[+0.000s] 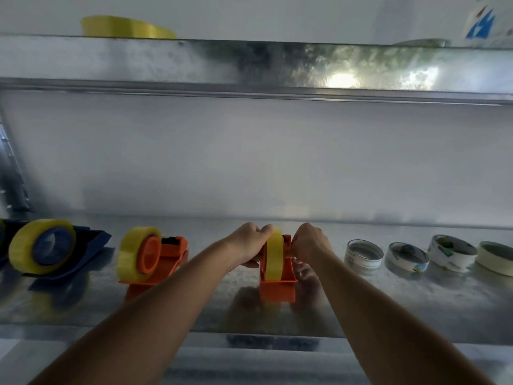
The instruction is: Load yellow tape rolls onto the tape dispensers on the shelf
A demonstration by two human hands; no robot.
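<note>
An orange tape dispenser [277, 282] stands mid-shelf, facing me end-on, with a yellow tape roll [274, 255] upright in it. My left hand [248, 241] grips the roll from the left, thumb over its top. My right hand [308, 241] holds the dispenser's right side beside the roll. To the left stands a second orange dispenser [169, 254] carrying a yellow roll [133, 254]. Further left, a blue dispenser [83, 245] holds another yellow roll [30, 245].
Several white and clear tape rolls [363, 257] lie flat along the metal shelf [416, 307] on the right. A yellow roll [125, 27] lies on the upper shelf [166, 62] at left, and a white-and-blue roll [488, 20] at far right.
</note>
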